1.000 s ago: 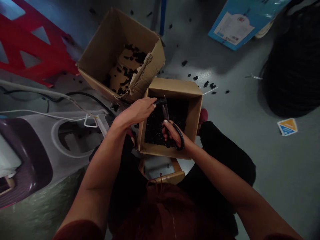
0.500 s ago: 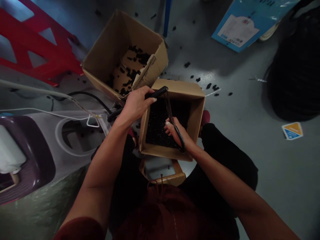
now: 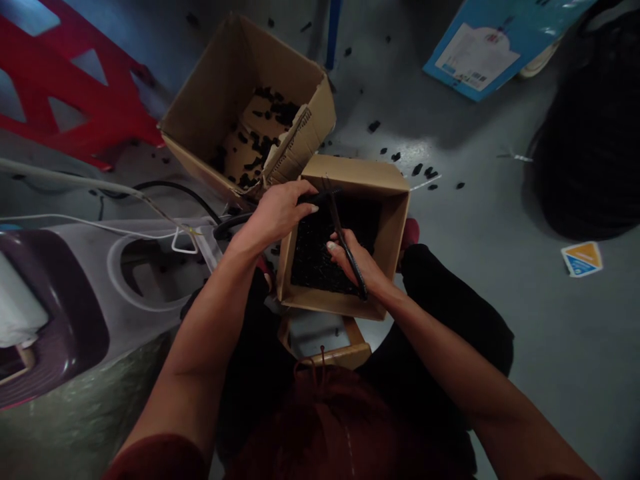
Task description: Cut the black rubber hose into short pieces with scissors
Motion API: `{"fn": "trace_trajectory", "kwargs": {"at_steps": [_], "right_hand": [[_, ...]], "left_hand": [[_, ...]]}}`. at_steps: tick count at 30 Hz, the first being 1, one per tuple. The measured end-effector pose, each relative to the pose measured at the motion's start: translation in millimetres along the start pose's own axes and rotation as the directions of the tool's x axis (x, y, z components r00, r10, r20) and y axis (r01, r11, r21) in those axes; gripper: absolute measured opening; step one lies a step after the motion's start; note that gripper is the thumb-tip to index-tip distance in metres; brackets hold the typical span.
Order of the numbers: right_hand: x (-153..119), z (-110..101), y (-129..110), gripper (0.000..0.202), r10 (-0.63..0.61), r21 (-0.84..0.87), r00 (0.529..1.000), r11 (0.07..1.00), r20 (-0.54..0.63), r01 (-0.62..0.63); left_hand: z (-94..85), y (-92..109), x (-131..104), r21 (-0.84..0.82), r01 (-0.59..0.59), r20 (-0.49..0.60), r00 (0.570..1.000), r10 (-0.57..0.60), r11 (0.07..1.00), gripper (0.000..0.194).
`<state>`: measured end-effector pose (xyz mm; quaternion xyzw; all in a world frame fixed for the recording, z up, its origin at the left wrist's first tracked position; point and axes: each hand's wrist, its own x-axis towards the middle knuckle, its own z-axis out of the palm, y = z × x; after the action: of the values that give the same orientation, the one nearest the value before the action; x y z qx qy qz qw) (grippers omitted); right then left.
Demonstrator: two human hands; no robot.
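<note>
My left hand [image 3: 281, 212] is closed, thumb and fingers pinching a thick black cord [image 3: 321, 195] near its end. The rest of the cord trails behind the wrist to the left. My right hand [image 3: 357, 261] grips a pair of dark scissors [image 3: 335, 213], whose blades point away from me and cross the cord close to its tip. Both hands are over an open cardboard box [image 3: 357, 175] between my legs. Dark pieces [image 3: 317, 260] fill its bottom; they are too dim to make out singly.
A second cardboard box [image 3: 200, 87] with short black pieces inside stands at the far left. More black bits [image 3: 374, 126] lie scattered on the floor. A grey plastic stool [image 3: 150, 303] is on my left, a red plastic frame [image 3: 100, 100] beyond it. A black bundle [image 3: 590, 147] stands at right.
The scissors have swung round the cord, their blades now lying across it near the tip. The cord's end has dropped slightly. Both hands stay nearly in place.
</note>
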<state>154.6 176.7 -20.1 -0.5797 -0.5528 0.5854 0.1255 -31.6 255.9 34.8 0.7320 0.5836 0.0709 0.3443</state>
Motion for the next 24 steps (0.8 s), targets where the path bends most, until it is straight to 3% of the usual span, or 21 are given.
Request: {"fn": "trace_trajectory", "kwargs": {"at_steps": [9,18,24], "right_hand": [[2,-2,4,0.048,-0.084,-0.017,0.996,0.996,-0.007,0.084],[0,-5,-5,0.035,-0.001,-0.014,0.999,1.0,-0.033,0.001],[0,-7,-8,0.031,-0.017,-0.056,0.996,0.998,-0.089,0.012]], "left_hand": [[2.5,-2,1,0.031,-0.053,0.056,0.997,0.052,0.998,0.03],[4.5,1,1,0.063,-0.02,0.058,0.998,0.016,0.998,0.03],[2.4,1,-1,0.049,0.002,0.06,0.998,-0.005,0.999,0.027]]}}
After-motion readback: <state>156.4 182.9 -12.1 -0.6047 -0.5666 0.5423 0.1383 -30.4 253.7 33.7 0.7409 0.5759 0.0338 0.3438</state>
